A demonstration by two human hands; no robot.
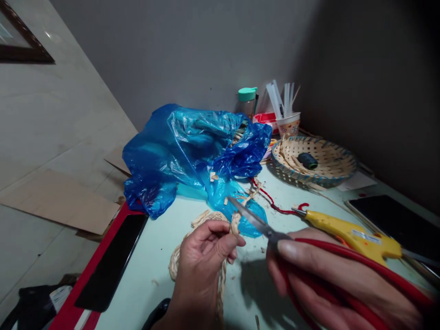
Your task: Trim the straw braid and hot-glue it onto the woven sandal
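Observation:
Between thumb and fingers my left hand (209, 252) pinches the end of a braided straw cord (235, 223). The rest of the cord lies coiled on the table behind that hand, with a length hanging below it. My right hand (316, 270) is wrapped around red-handled scissors (271, 233). Their metal blades point up and left, close to the cord's end, and look nearly closed. Whether they touch the straw I cannot tell. A blue plastic bag (185, 142) lies crumpled beyond both hands. Small straw scraps (213, 176) rest on it.
A yellow glue gun (350, 231) lies right, beside a red cord (275, 206). Farther back are a woven basket (330, 158) with a dark thread spool (307, 161), a paper cup (288, 123) of glue sticks and a green-lidded jar (246, 97). A black phone (113, 261) is at the left edge.

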